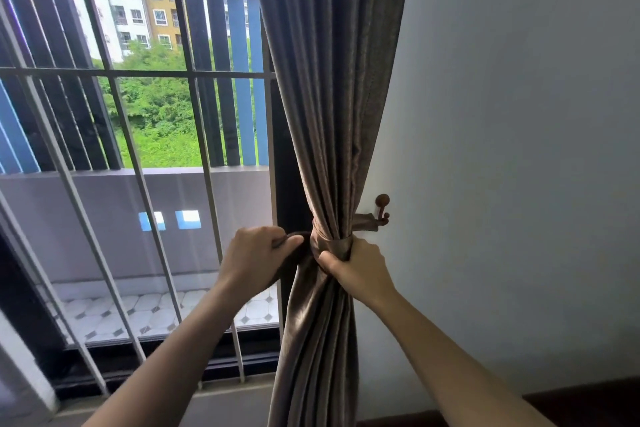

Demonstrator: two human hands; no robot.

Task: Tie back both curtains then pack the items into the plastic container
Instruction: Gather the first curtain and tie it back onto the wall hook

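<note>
1. At the right edge of the window grille (138, 73), the left hand (258, 253) is curled round the free end of the brown tieback (330, 242), which runs taut from that fist to the bundle. The step in hand looks like cinching the band. Pull level and steadily, not downward, so the loop does not slide along the cloth.
2. The curtain (329, 97) hangs gathered between the window's right edge and the wall, pinched to a narrow waist where the band wraps it. Even out the folds inside the loop before tightening, or the drape below will likely twist.
3. The right hand (360, 269) is clamped round that waist and the band on it, near the left hand but apart from it. Use it as the anchor, squeezing the folds while the free end draws snug.
4. On the wall (519, 114), the hook (382, 204) already carries the band's other end. The free end probably has to come round to it, so check that it reaches without strain.
5. The plastic container and the items are out of view.
</note>
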